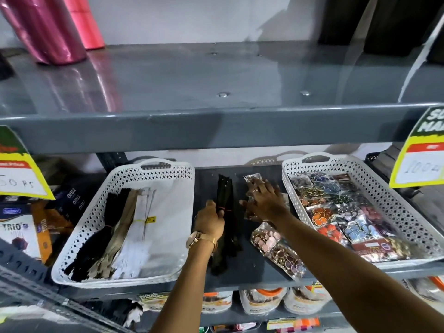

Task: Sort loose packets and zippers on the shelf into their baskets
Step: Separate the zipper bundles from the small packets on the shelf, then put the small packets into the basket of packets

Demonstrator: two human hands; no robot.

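A bundle of black zippers lies on the dark shelf between two white baskets, and my left hand is closed around its middle. My right hand rests flat, fingers spread, on a clear packet of small trinkets just right of the zippers. Two more loose packets lie nearer the shelf's front edge. The left basket holds black, tan and white zipper bundles. The right basket is full of colourful packets.
A grey empty shelf juts out above, close over the baskets. Yellow price tags hang at both sides. Boxed goods stand left of the zipper basket. Jars fill the shelf below.
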